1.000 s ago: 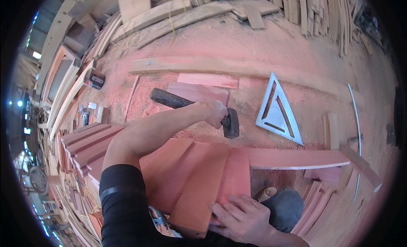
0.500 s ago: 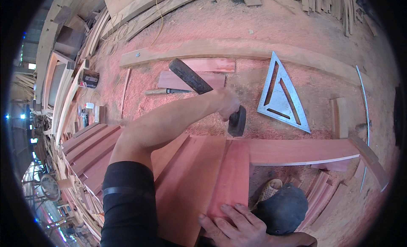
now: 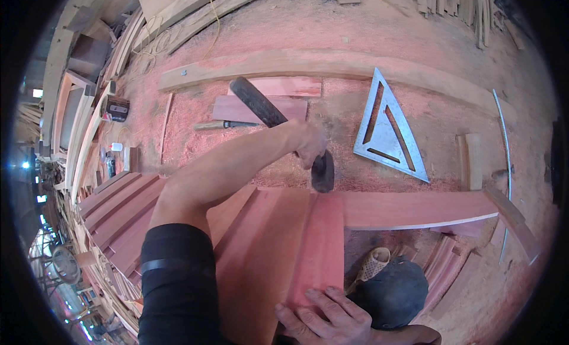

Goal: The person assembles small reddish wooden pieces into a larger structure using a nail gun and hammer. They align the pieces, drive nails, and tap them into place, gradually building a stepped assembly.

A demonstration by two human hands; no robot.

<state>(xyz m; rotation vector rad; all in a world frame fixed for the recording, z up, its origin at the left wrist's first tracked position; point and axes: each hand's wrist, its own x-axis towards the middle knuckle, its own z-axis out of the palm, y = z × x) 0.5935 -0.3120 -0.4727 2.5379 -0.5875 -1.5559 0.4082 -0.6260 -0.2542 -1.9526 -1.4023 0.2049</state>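
Observation:
My left hand (image 3: 308,144) is closed around a dark hammer (image 3: 258,102), whose thick handle slants up to the far left. Its blackened head (image 3: 323,173) hangs below my fist, at the far end of a reddish board (image 3: 320,235); whether they touch I cannot tell. On the near end of that board lies my right hand (image 3: 326,315), palm down with fingers spread. A browner board (image 3: 267,250) runs alongside on the left, partly behind my left arm. Another reddish board (image 3: 415,208) extends rightward from the far end.
A metal triangular square (image 3: 388,128) lies beyond the boards. A chisel-like tool (image 3: 225,125) rests near loose planks (image 3: 261,106), with a long beam (image 3: 320,60) behind. Stacked boards (image 3: 124,208) stand left. My perforated shoe (image 3: 374,265) and dark-clad knee (image 3: 394,291) are right of the board.
The hammer head has come slightly nearer to me, down to the board's far edge. The whole view has shifted a little. My right hand stays flat on the board.

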